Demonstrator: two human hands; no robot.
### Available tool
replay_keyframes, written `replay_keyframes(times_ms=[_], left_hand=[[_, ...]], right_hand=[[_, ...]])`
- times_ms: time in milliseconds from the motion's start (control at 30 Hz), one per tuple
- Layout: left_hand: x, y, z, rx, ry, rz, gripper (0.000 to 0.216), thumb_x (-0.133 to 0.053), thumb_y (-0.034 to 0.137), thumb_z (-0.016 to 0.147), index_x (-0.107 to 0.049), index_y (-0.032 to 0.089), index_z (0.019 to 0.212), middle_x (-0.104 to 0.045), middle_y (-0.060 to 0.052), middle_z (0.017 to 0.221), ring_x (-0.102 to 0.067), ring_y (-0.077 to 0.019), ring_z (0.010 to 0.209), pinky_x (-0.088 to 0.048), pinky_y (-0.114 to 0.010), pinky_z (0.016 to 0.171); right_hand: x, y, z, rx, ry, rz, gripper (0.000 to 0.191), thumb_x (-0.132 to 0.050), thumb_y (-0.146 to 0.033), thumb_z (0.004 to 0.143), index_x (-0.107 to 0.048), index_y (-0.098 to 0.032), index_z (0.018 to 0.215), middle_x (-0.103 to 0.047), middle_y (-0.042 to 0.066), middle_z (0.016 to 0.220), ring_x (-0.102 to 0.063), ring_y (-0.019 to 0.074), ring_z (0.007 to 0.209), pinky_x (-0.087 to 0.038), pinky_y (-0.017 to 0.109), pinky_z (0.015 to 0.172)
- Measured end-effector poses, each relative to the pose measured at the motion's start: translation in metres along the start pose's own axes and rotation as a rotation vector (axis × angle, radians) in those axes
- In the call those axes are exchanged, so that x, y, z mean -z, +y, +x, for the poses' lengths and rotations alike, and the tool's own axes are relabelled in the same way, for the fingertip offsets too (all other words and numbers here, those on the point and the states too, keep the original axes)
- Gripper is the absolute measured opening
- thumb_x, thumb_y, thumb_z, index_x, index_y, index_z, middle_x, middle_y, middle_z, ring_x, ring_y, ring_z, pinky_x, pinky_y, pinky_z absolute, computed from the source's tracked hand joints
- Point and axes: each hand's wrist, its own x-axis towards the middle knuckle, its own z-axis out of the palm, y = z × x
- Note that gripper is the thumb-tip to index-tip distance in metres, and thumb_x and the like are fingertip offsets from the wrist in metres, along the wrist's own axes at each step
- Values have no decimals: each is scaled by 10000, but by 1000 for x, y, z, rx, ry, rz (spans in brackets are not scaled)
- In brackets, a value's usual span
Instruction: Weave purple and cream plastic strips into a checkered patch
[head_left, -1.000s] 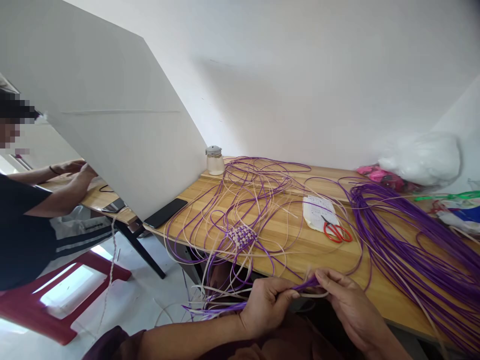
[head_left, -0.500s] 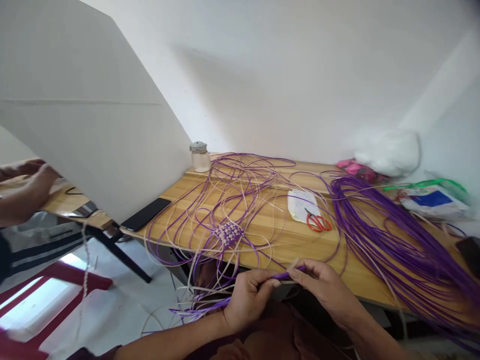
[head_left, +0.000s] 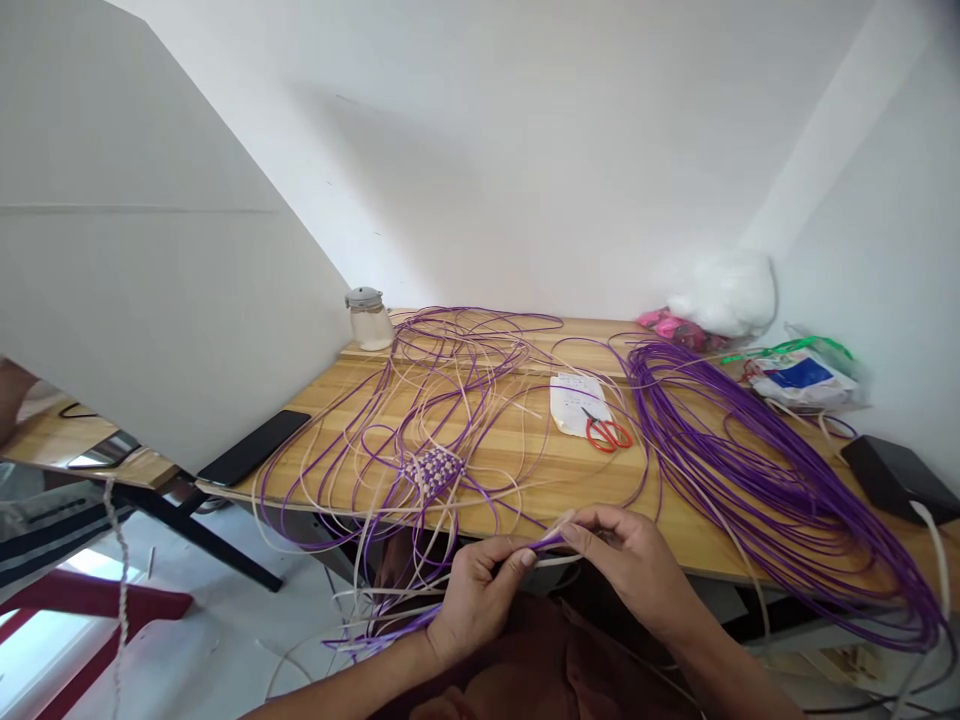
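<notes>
My left hand (head_left: pixel 480 592) pinches a small bunch of purple and cream plastic strands (head_left: pixel 549 542) just off the table's front edge. At the bunch's other end, my right hand (head_left: pixel 626 560) grips the same strands between thumb and fingers. Loose strand ends (head_left: pixel 379 635) trail out behind my left hand and hang low. On the table beyond lies a small woven purple-and-cream piece (head_left: pixel 433 471), with long loose strands spreading from it. A large coil of purple strands (head_left: pixel 757 480) lies to the right of my hands.
Red-handled scissors (head_left: pixel 608 434) rest on a sheet of paper (head_left: pixel 574 398). A black phone (head_left: pixel 255 447) lies at the table's left edge, a lidded jar (head_left: pixel 370 322) behind it. A black box (head_left: pixel 896 475) and plastic bags (head_left: pixel 731 295) stand right. A partition (head_left: pixel 165 270) rises left.
The view has swung rightward, so the table things sit farther left and the black box shows fully. Both hands keep their hold on the strands, with the fingers shifted slightly.
</notes>
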Motion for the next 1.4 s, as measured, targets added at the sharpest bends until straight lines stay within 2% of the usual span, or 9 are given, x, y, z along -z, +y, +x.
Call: replay_keyframes(times_ms=[133,333,400,533,667,833,933,1200,1400], left_hand=[[0,0,0,5,16,-17,278,-569,348,867,-745,176,996,-736,-53,837,-632,-165,760,-473,-229,716],[0,-2,0,21,-10,-41,284,-573,361,859,-755,164,952,-718,-57,782,-595,-151,704,-448,-223,666],[0,-1,0,31,-1,-44,280,-578,362,855,-758,161,929,-703,-49,747,-569,-138,673,-431,-216,645],[0,0,2,52,11,-72,268,-579,363,853,-751,159,885,-659,-28,704,-512,-111,640,-399,-199,618],[0,2,3,57,-7,-101,284,-578,376,853,-726,135,835,-541,6,600,-413,-82,567,-348,-190,565],[2,7,5,74,7,-170,329,-574,401,851,-700,99,829,-459,18,581,-363,-73,546,-302,-197,530],[4,11,5,86,3,-217,353,-575,422,848,-697,92,848,-447,21,574,-352,-69,529,-283,-197,510],[9,4,5,98,-86,-435,404,-572,496,836,-637,102,778,-446,34,521,-353,-61,473,-262,-203,487],[36,25,-4,82,-138,-352,479,-496,535,869,-672,90,838,-394,31,585,-302,-61,528,-234,-198,502]], right_hand=[[0,-2,-1,-56,37,69,298,-693,-439,762,-691,-144,797,-695,68,795,-624,188,747,-489,293,718],[-8,3,1,-127,-40,452,331,-725,-429,740,-582,-149,638,-625,14,674,-535,125,631,-431,250,633],[-9,4,4,-162,-45,497,360,-727,-464,728,-590,-145,633,-598,11,653,-503,117,607,-417,248,614],[-10,3,6,-139,3,422,341,-734,-466,722,-632,-145,669,-561,5,631,-468,110,588,-404,243,594],[-10,0,7,-136,-30,505,320,-712,-437,761,-629,-142,671,-549,1,611,-449,94,567,-387,219,561],[-12,1,9,-163,-58,614,360,-627,-496,820,-697,-157,918,-619,52,751,-527,145,667,-430,241,560],[-13,3,8,-147,-50,596,325,-629,-446,830,-703,-170,987,-653,78,847,-539,159,712,-456,257,593],[-14,6,7,-110,-108,527,264,-649,-420,806,-726,-195,920,-679,96,826,-595,210,747,-492,302,621],[-19,15,14,-137,-35,298,271,-690,-424,773,-718,-204,929,-685,61,769,-588,167,685,-481,253,608]])
